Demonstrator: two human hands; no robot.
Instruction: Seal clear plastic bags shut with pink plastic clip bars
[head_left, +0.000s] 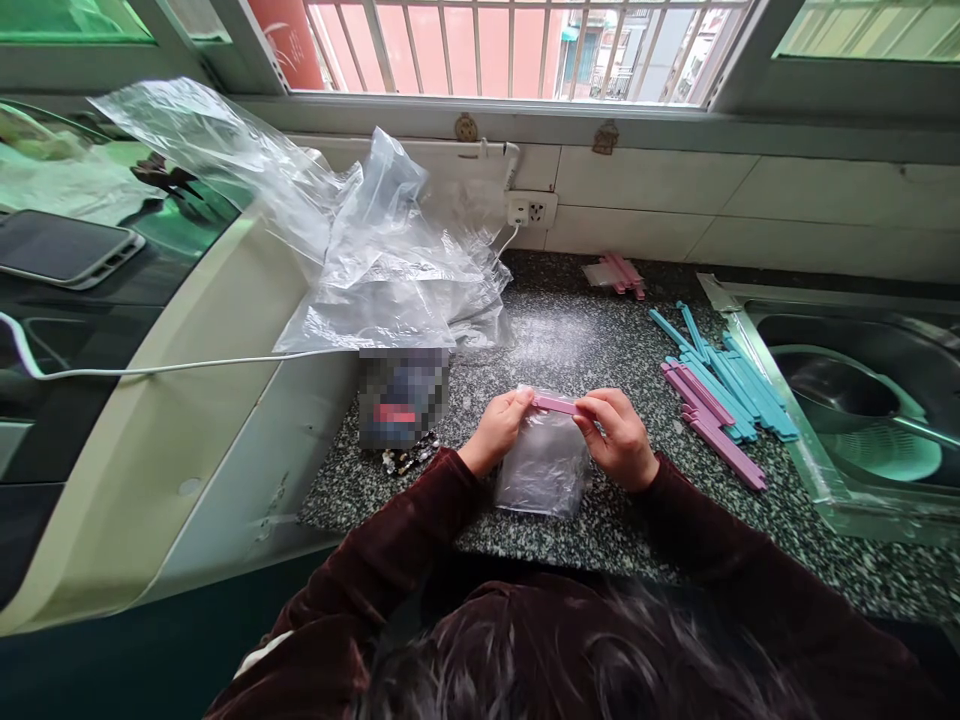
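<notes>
Between my two hands lies a short pink plastic strip (555,404), held level at the top edge of a clear plastic bag (541,465). My left hand (498,428) pinches the strip's left end and the bag's upper corner. At the strip's other end, the thumb and fingers of my right hand (616,436) are closed on it. The bag lies flat on the speckled counter (540,540). To the right of my right hand are several loose blue strips (739,385) and a few pink strips (701,410).
Large crumpled plastic bags (405,270) stand at the back left. Behind, a small bundle of pink strips (621,275) lies near the wall. A sink (825,500) holding a pan borders the right. A white cable (165,366) crosses the left-hand appliance, where a phone (64,247) rests.
</notes>
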